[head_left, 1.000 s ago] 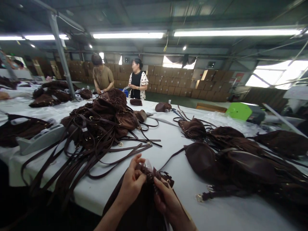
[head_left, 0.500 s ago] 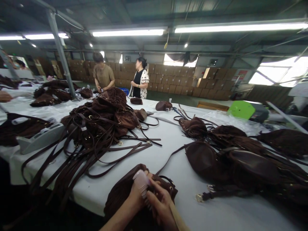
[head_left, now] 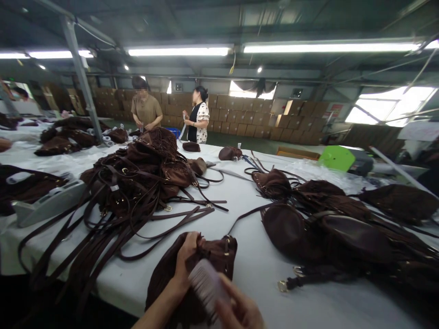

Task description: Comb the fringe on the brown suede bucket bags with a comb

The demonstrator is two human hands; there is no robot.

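Nearby, left hand [head_left: 187, 256] pinches the brown bag's [head_left: 212, 256] top edge — contents hidden; right hand [head_left: 240, 310] grips a pale brush [head_left: 206, 285] on the white table [head_left: 247, 214].

1. The table [head_left: 240, 214] is covered in plain white.
2. The bag [head_left: 206, 256] at the table's near edge is dark brown suede with small gold metal fittings.
3. The brush [head_left: 206, 285] over that bag is pale, whitish pink.
4. The heap of bags [head_left: 147, 169] on the table's left part is dark brown, with brown straps and gold rings.
5. The bags [head_left: 325, 224] on the table's right part are the same dark brown.
6. Beyond the table's far right edge sits a bright green object [head_left: 338, 157].
7. Behind the table, one person's shirt [head_left: 147, 111] is plain khaki; another's top [head_left: 199, 121] is black with white patterned sleeves.
8. The boxes [head_left: 247, 121] stacked behind the table are tan.
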